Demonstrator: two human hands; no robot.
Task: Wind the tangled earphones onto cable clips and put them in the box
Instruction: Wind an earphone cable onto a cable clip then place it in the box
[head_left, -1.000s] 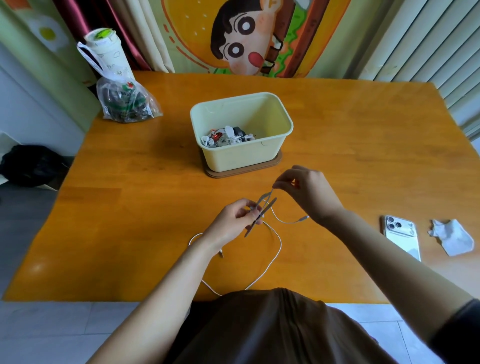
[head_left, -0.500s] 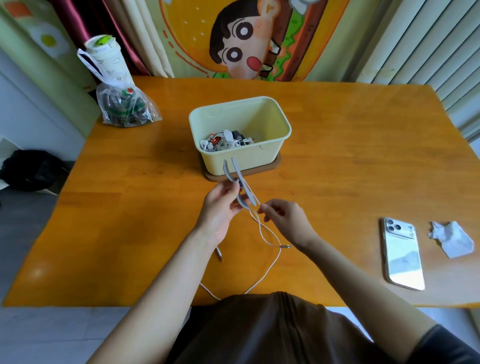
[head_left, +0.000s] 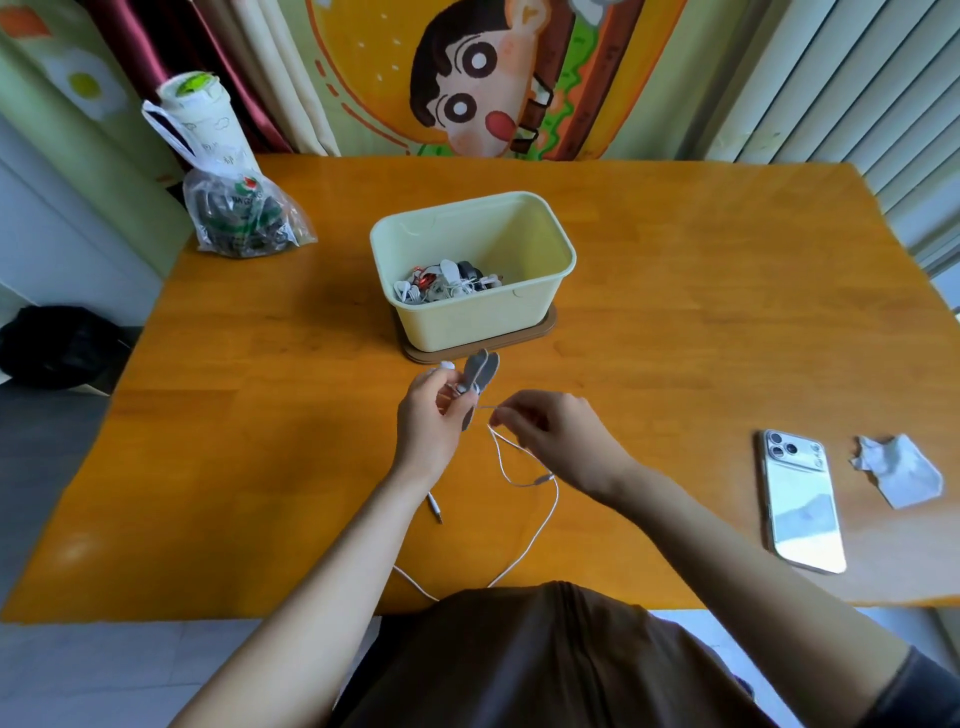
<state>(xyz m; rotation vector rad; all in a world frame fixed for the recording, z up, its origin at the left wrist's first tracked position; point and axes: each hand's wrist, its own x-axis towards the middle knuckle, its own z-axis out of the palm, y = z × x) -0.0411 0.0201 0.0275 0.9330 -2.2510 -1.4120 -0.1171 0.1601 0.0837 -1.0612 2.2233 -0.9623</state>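
Observation:
My left hand (head_left: 428, 415) grips a grey cable clip (head_left: 480, 371), held upright just in front of the pale green box (head_left: 540, 306). A white earphone cable (head_left: 545, 525) runs from the clip to my right hand (head_left: 550, 436), which pinches it close beside the clip. The rest of the cable loops down over the table and off its near edge. Its jack plug (head_left: 435, 508) lies on the wood under my left wrist. Several wound earphones (head_left: 441, 280) lie at the bottom of the box.
The box stands on a brown base (head_left: 545, 327) on the orange wooden table (head_left: 701, 312). A white phone (head_left: 800, 499) and a crumpled tissue (head_left: 898, 470) lie at the right. A plastic bag (head_left: 244, 218) with a cup above it stands at the back left.
My left hand has turned the clip upright and kept it in front of the box. My right hand came down beside it, holding the cable close to the clip.

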